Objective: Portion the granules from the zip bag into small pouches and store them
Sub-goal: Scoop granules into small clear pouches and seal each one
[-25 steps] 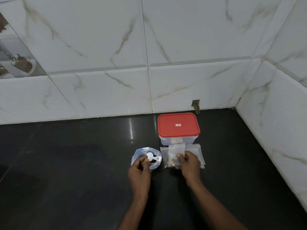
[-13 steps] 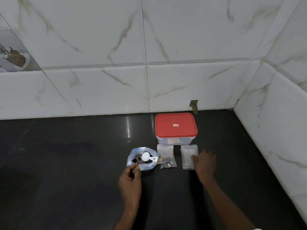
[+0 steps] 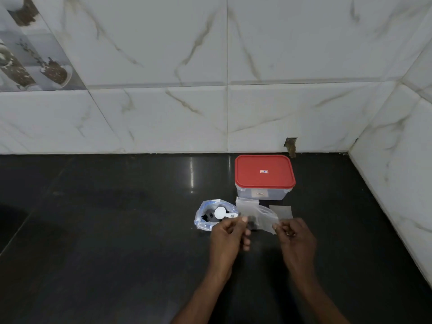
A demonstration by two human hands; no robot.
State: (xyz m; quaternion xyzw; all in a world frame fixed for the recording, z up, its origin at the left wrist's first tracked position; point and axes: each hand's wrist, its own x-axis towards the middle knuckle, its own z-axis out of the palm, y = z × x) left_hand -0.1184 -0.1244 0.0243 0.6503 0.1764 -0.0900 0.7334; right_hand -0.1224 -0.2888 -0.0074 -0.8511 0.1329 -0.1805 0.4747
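Scoop (image 3: 220, 212) in zip bag (image 3: 203, 220); pouches (image 3: 247, 206) right of it; box (image 3: 264, 174) behind pouches, on counter (image 3: 117, 230).

Clear pouch (image 3: 266, 219) (blurred) pinched between left hand (image 3: 230, 232) and right hand (image 3: 295, 235), red-lidded box (image 3: 264, 174) behind

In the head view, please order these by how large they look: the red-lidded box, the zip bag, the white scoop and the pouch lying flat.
1. red-lidded box, largest
2. zip bag
3. flat pouch, partly hidden, so its place against the bag is unsure
4. white scoop, smallest
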